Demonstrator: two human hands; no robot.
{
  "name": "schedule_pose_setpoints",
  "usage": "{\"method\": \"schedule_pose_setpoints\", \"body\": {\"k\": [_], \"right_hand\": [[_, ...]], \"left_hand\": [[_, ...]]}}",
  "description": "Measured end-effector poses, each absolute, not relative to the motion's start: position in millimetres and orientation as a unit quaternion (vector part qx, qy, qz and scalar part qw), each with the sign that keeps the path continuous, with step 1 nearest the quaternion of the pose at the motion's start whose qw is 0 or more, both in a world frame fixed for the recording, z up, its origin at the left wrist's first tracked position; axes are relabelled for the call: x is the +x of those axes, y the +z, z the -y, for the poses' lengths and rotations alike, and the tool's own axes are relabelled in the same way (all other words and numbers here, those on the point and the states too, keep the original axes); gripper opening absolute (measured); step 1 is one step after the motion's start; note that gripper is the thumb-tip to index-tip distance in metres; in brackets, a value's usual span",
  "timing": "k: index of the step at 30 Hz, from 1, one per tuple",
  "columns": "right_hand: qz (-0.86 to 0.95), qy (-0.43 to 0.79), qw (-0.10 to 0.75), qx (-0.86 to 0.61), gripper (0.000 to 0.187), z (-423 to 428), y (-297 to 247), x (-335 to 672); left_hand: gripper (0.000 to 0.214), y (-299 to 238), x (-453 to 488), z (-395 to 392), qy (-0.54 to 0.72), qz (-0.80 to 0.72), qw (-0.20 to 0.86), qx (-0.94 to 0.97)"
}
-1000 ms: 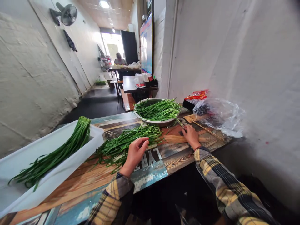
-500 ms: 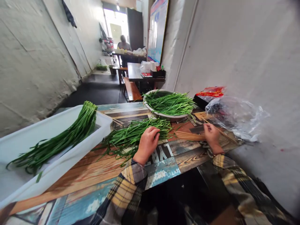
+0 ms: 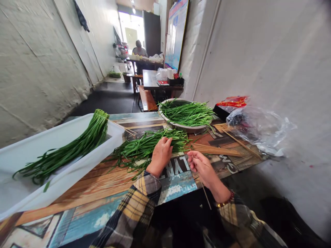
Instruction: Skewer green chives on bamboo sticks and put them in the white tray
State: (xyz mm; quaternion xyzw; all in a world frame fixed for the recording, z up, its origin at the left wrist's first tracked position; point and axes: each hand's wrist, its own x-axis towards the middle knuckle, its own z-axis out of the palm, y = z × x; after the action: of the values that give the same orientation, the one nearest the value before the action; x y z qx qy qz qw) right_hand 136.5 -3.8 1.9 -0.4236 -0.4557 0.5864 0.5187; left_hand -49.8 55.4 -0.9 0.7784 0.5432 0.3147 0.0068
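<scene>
1. Right hand (image 3: 200, 165) has moved off the skewer bundle (image 3: 216, 150) and back toward the body. Its fingers are pinched on one skewer (image 3: 207, 197), which runs down past the surface (image 3: 103, 186) edge.
2. Left hand (image 3: 161, 153) lies on the loose chive pile (image 3: 137, 148), fingers laid over the stalks; cannot tell if they grip.
3. Chive lots, three: the pile, one metal bowl (image 3: 176, 126), one white tray (image 3: 85, 165).
4. One plastic bag (image 3: 258, 127) sits right of the bundle.

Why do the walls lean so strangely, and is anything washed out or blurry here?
Head view: the wide lens splays the walls outward at the edges; the far doorway is blown out by daylight; the plastic bag catches soft glare; the left hand on the chives and the right hand pinching a skewer look sharp.
</scene>
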Motion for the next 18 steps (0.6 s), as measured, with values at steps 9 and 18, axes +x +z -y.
{"method": "schedule_pose_setpoints", "body": {"k": [9, 18], "right_hand": [[0.484, 0.552, 0.498, -0.463, 0.024, -5, -21, 121], [0.504, 0.528, 0.502, -0.464, 0.025, 10, -30, 126]], "left_hand": [[0.02, 6, -47, -50, 0.195, -0.586, -0.05, 0.785], [0.016, 7, -49, -51, 0.199, -0.56, -0.12, 0.795]]}}
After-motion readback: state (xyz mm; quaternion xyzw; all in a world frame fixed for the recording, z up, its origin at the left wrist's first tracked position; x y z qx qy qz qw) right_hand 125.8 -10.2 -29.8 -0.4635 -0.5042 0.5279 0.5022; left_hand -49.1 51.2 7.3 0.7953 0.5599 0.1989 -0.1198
